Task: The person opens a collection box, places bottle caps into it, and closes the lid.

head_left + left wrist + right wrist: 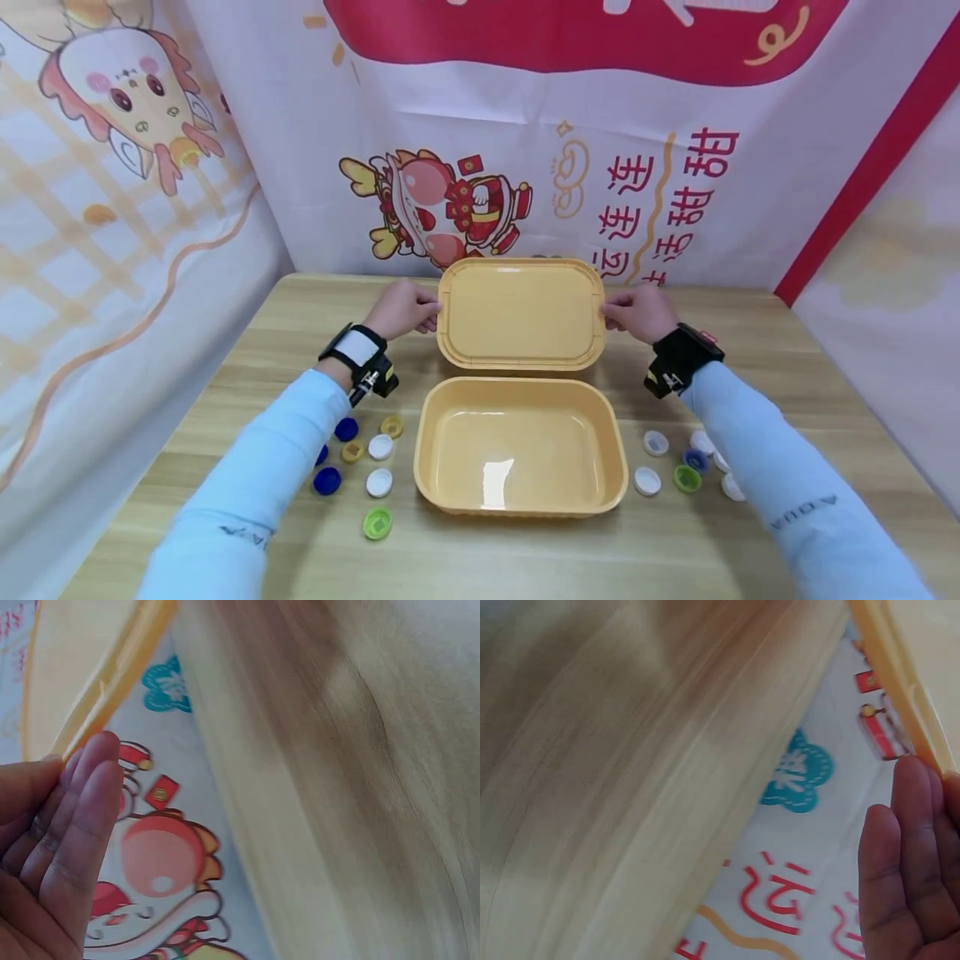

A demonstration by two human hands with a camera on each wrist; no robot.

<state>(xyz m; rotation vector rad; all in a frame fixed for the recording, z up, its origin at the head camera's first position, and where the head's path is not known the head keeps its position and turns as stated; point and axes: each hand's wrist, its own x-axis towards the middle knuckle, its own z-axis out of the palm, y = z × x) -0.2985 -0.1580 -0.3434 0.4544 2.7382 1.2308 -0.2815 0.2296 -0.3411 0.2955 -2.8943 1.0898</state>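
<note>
A yellow rounded-rectangular lid (521, 315) is held up behind the open yellow plastic box (517, 442), tilted so its broad face shows in the head view. My left hand (405, 308) pinches the lid's left end between thumb and fingers. At the opposite end, my right hand (643, 312) pinches the rim in the same way. In the left wrist view the lid's edge (112, 682) runs up from the fingertips. The right wrist view shows the lid's other edge (907, 682) at the fingers, with the thumb mostly out of frame.
Left of the box lie several bottle caps, among them a blue cap (327, 481), a white cap (378, 482) and a green cap (377, 523). More caps, including another green one (687, 478), lie on the right, partly behind the right sleeve. A printed cloth (450, 108) hangs behind the wooden table (360, 558).
</note>
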